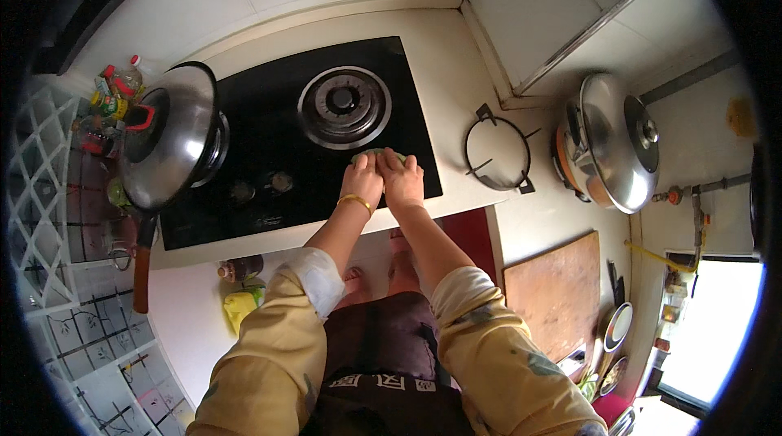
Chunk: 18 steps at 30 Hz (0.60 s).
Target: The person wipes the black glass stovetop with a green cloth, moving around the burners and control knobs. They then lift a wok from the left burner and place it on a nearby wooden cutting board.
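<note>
My left hand (361, 181) and my right hand (401, 179) lie side by side, both on a folded green cloth (358, 157). The cloth rests on the black glass gas cooktop (263, 124), near its front right corner. Most of it is hidden under my fingers, so I cannot tell whether it is a rag or a sponge. Just beyond my hands is the bare right burner (344, 99), without its pan support. That black pan support (498, 154) lies on the pale countertop to the right of the cooktop.
A lidded wok (168, 137) covers the left burner, its wooden handle (141, 280) jutting past the counter's front edge. Bottles (110, 100) stand behind it. At right are a lidded pot (617, 143), a wooden cutting board (553, 295) and a gas pipe (697, 216).
</note>
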Tool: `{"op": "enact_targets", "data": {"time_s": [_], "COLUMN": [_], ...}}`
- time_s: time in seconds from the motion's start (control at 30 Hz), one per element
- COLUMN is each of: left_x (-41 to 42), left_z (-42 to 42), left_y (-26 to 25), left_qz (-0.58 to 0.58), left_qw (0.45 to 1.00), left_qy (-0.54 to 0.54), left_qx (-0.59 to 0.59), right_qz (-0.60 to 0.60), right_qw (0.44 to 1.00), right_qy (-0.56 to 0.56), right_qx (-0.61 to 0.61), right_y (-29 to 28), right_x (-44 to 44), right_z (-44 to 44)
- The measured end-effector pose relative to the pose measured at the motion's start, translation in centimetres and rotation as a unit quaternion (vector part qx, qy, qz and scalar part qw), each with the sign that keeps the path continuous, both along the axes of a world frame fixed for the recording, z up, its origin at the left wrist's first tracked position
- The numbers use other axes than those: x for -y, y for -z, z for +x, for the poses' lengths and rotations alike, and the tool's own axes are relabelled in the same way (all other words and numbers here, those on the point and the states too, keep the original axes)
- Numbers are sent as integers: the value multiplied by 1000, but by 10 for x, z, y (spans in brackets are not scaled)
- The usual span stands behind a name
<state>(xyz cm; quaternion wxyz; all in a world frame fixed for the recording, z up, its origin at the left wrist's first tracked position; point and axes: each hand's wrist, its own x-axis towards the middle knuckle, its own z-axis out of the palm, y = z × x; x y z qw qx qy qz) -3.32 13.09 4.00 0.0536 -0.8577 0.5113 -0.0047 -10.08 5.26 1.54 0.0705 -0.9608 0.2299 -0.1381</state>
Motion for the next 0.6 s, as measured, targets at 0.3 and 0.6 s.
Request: {"op": "enact_targets", "data": {"time_s": [0.3,0.6], "left_x": [-112,-139], "left_z": [-3,-9], "left_y": [11,19], "left_qz": [-44,-34], "left_qw": [999,998], "left_qy": [-16,-45], "left_qx": [0,3], "right_qz": [32,57], "right_qw": [998,995], "right_qy": [-54,-82], "right_qx": [8,3], "right_y": [-3,-9], "right_x": [-94,-113], "right_z": [-7,-13]}}
